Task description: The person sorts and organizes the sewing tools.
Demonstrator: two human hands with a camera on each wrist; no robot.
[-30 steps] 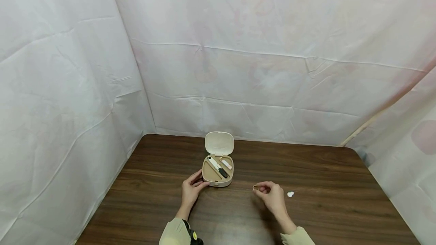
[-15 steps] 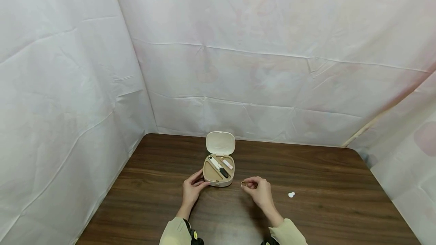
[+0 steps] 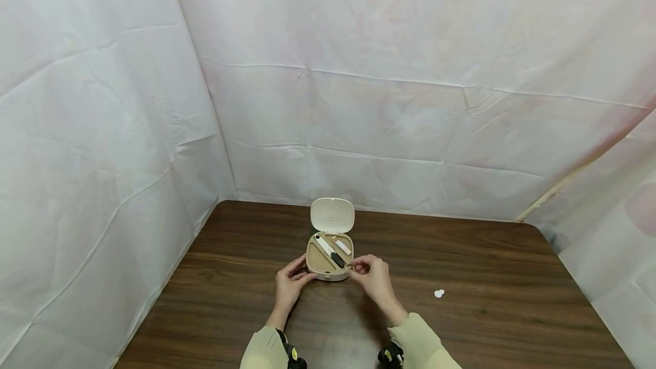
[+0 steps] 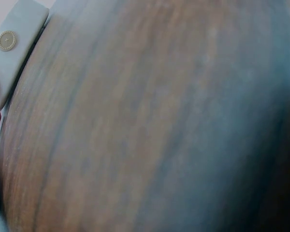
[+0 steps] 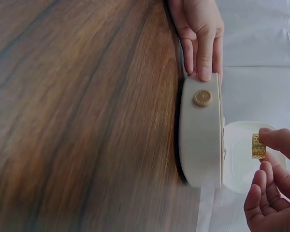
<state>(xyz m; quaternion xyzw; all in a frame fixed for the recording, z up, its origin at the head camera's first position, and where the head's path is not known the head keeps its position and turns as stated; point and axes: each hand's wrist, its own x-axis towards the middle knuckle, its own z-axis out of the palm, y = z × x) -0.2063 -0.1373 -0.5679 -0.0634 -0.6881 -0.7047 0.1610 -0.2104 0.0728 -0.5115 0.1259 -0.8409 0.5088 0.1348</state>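
Note:
A cream case [image 3: 328, 276] with a round gold button stands on the table, its lid [image 3: 332, 215] raised. Inside its tan compartments lie a slim white item with a black end [image 3: 329, 250] and a small white-and-pink stick [image 3: 341, 245]. My left hand [image 3: 289, 285] grips the case's front left corner, thumb on the front wall and fingers along the side. Between thumb and index finger, my right hand [image 3: 373, 279] pinches a gold openwork ring [image 5: 258, 146] over the case's front right part. The left wrist view catches only fingertips beside the case.
A small white thing of two rounded parts [image 3: 439, 293] lies on the dark wooden table [image 3: 492, 266], right of my right hand. Pale cloth [image 3: 328, 101] hangs behind the table and along both sides.
My right hand has moved left with the ring, from the table beside the white thing to over the case. The left hand stays at the case's corner.

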